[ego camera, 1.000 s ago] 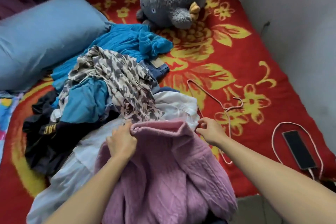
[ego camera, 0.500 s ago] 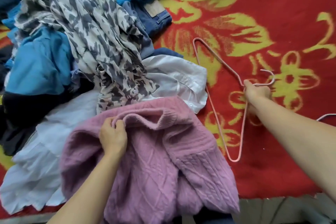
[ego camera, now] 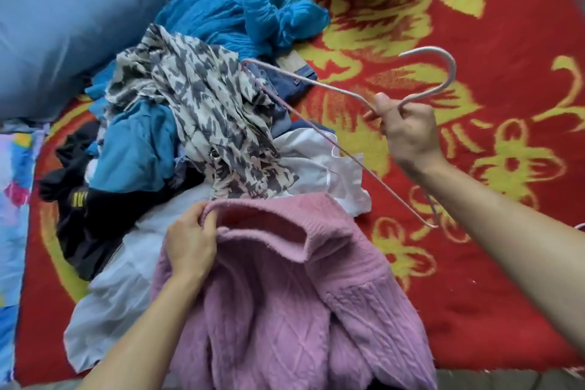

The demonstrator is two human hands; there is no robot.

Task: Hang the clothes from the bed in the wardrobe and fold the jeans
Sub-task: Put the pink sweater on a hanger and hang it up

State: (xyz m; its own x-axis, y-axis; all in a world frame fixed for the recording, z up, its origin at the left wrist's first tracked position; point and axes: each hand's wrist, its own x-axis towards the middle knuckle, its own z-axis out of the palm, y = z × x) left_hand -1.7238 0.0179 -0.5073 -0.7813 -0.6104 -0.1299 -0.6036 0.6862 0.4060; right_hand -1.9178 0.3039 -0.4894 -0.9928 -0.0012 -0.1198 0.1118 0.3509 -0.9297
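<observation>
Sweater (ego camera: 285, 310) is lying nearest on the bed (ego camera: 474, 294), with its collar (ego camera: 262, 215) opening toward the pile (ego camera: 202, 111). Hanger (ego camera: 452, 71) is hovering just beyond-right, its bar running diagonally from pile to right forearm and its hook pointing away-right. Right hand (ego camera: 408, 133) is gripping the hanger's neck, fingers curled. Left hand (ego camera: 190, 247) is pinching the collar rim.
</observation>
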